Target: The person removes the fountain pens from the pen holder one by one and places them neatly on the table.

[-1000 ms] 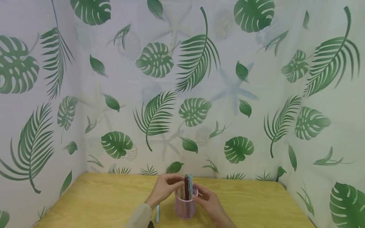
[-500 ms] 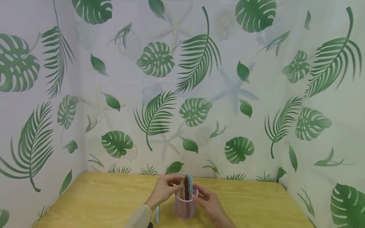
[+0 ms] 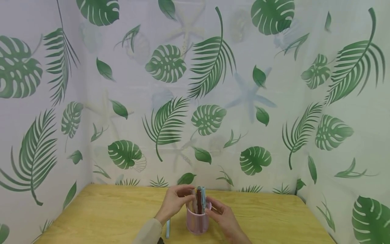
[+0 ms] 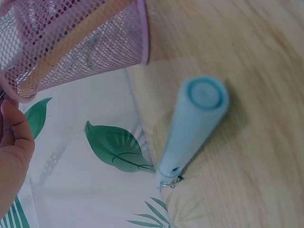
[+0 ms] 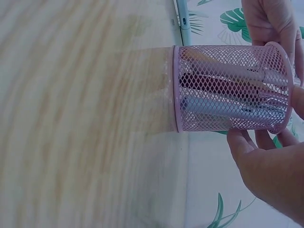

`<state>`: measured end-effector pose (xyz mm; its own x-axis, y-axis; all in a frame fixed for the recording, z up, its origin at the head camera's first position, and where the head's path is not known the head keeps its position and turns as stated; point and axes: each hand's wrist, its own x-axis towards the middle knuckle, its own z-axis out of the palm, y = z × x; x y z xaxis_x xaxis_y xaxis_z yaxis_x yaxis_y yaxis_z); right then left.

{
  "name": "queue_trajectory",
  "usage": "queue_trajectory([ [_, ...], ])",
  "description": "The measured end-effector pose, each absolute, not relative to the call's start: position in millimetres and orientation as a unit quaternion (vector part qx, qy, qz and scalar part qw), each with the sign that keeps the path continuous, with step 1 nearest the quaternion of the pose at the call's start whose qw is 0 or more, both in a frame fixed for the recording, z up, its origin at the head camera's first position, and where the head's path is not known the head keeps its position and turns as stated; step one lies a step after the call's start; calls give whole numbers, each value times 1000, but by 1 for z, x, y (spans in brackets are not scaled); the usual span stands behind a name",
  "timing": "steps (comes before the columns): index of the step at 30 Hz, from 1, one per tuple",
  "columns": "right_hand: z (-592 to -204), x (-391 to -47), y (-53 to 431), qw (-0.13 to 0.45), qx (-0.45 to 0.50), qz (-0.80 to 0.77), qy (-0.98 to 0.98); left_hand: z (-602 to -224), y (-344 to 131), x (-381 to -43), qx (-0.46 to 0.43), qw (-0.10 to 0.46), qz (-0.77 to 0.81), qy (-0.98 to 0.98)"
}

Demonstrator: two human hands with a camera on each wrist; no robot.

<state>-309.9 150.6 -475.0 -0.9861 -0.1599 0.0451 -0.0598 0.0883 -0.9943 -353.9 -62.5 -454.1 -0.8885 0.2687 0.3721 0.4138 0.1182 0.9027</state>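
A pink mesh pen holder (image 3: 197, 223) stands upright on the table, with several pens in it. A dark red-brown pen (image 3: 199, 200) and a light blue pen (image 3: 203, 200) rise above its rim. My left hand (image 3: 174, 202) is at the rim's left side, thumb and fingers pinching a greyish pen (image 3: 193, 203); the fingers partly hide it. On the right, my right hand (image 3: 224, 217) grips the holder near its rim, thumb in front and fingers behind. Seen from the right wrist, the holder (image 5: 232, 88) lies between both hands.
Left of the holder, a light blue pen (image 4: 192, 123) lies on the wooden table (image 3: 115, 213), partly behind the left wrist in the head view. Leaf-patterned white sheeting (image 3: 170, 128) hangs behind the table and along both sides.
My left hand has shifted slightly up and left, and the greyish pen leans a little more that way. The right hand and holder have stayed in place.
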Motion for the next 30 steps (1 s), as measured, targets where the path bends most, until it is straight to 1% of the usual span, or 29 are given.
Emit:
queue_trajectory([
  [13,-476,-311,150,38,-76,-670,738,-443,-64,-355,-212,107,-646,-726],
  [22,-474,-309,149,44,-78,-674,733,-435,-60,-356,-212,112,-670,-703],
  [30,-475,-309,151,46,-85,-670,736,-428,-57,-357,-198,147,-675,-695],
])
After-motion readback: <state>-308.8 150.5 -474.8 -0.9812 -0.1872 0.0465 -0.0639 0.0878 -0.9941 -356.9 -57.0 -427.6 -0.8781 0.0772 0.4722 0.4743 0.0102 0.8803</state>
